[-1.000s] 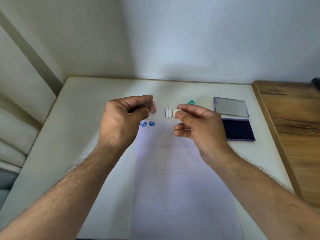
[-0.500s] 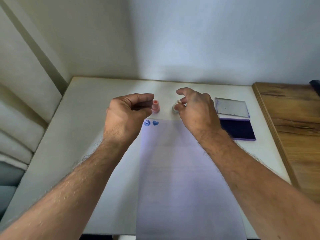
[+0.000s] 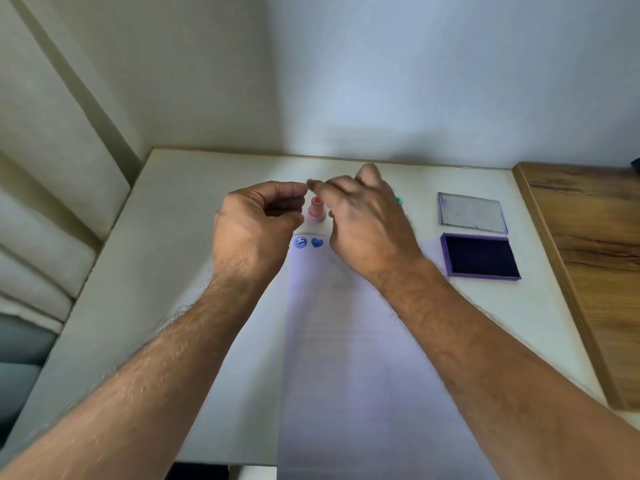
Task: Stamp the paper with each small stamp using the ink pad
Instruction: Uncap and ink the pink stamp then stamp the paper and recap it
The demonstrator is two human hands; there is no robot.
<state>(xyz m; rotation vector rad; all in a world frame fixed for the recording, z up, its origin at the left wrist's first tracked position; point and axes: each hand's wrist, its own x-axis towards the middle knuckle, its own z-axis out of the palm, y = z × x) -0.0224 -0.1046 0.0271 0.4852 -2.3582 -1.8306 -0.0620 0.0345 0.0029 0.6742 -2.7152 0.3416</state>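
My left hand [image 3: 256,223] hovers over the table with its fingers curled and thumb and forefinger pinched; I cannot see anything between them. My right hand [image 3: 363,223] reaches left, and its blurred fingertips meet the left hand's fingertips above a pink stamp [image 3: 316,211], which stands upright between the hands. A teal stamp [image 3: 399,200] peeks out behind my right hand. The white stamp is hidden. The paper [image 3: 346,341] carries a blue smiley print [image 3: 300,242] and a blue heart print [image 3: 317,242] at its top left.
The open ink pad [image 3: 481,256] lies to the right of the paper, with its clear lid [image 3: 471,213] just behind it. A wooden surface [image 3: 595,254] borders the white table [image 3: 156,271] on the right. A wall closes off the back.
My right hand brought the white stamp down to the table, then moved left until its fingertips met the left hand's. The left hand barely moved.
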